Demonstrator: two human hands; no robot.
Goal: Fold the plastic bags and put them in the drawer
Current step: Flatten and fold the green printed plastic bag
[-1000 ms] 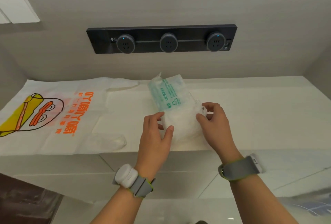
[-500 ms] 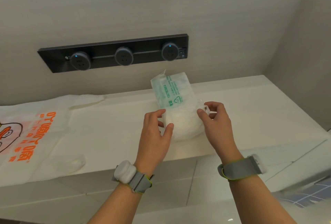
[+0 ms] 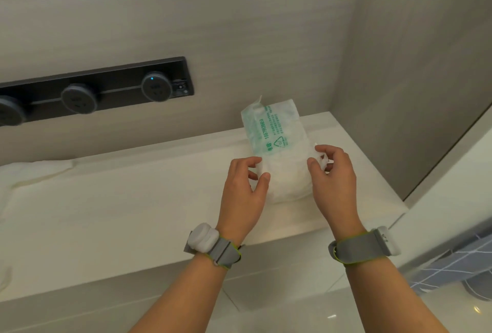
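A white plastic bag with green print [image 3: 278, 146], folded into a narrow strip, is held just above the white counter [image 3: 138, 199]. My left hand [image 3: 243, 191] pinches its left edge between thumb and fingers. Gripping the right edge is my right hand [image 3: 334, 181], with a crumpled handle end sticking out past the fingers. The bag's printed upper end stands up toward the wall. A second white bag [image 3: 32, 175] lies flat at the far left, mostly out of frame. No drawer opening is visible.
A dark socket rail [image 3: 93, 93] with round outlets is set in the wall behind the counter. A side wall closes the counter's right end. White cabinet fronts [image 3: 279, 292] run below the counter edge. Blue checked fabric [image 3: 452, 266] shows at lower right.
My view has swung right: the orange-printed bag slid out of frame at left and the side wall came in. Both hands keep the same hold on the folded bag.
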